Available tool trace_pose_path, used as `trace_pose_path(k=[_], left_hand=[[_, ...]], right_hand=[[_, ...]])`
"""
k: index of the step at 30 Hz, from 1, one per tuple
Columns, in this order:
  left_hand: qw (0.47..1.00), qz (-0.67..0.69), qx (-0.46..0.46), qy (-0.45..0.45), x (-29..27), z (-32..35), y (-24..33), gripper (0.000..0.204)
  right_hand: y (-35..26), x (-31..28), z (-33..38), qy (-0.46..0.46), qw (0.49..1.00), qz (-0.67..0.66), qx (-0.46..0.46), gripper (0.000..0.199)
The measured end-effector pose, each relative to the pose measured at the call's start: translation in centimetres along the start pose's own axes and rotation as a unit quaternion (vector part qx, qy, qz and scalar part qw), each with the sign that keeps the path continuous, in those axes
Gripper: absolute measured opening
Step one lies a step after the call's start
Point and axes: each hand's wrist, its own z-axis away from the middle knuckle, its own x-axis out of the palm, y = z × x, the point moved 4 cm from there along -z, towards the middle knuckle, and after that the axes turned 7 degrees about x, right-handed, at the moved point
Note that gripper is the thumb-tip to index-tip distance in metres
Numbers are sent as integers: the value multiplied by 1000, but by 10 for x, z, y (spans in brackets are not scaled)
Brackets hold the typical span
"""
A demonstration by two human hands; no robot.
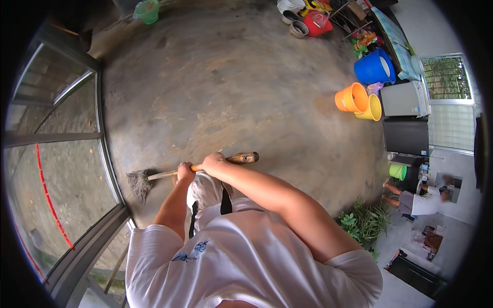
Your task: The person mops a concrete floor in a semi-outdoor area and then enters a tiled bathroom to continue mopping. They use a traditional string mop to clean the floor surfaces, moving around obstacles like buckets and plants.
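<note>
A mop with a wooden handle [167, 175] slants across in front of my body. Its grey string head [139, 185] rests on the concrete floor [221, 92] at the left, close to the glass door's frame. My left hand [185, 172] is closed round the handle nearer the mop head. Farther up, my right hand [213, 162] also grips it, with the thick handle end [244, 158] sticking out to the right beyond it. The fingers of both hands are partly hidden behind their backs and the handle.
Glass panels in a metal frame [100, 136] run along the left. Orange [352, 97] and yellow [371, 109] buckets and a blue tub [374, 66] stand right. Green plants [362, 223] grow at lower right, near another person [423, 201]. A green basket [148, 11] sits far left.
</note>
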Motion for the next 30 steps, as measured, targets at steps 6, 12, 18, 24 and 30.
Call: trace_pose_path(k=[6,12,18,24,30], left_hand=[[998,39,42,-22,22,-67,130,16],[985,-10,120,-120,76,-134,248,20],[943,-79,265,-186,132,-177,385,13],[901,-119,318,-269,166,-227,508,14],[807,-175,463,-323,200,-255,593,14]], right_hand=[[124,17,33,5,992,-89,86,34],[251,72,85,136,931,-293,167,25],[352,122,168,180,878,-336,288,19],[431,160,206,158,828,-380,381,45],[472,180,233,105,724,-502,461,56]])
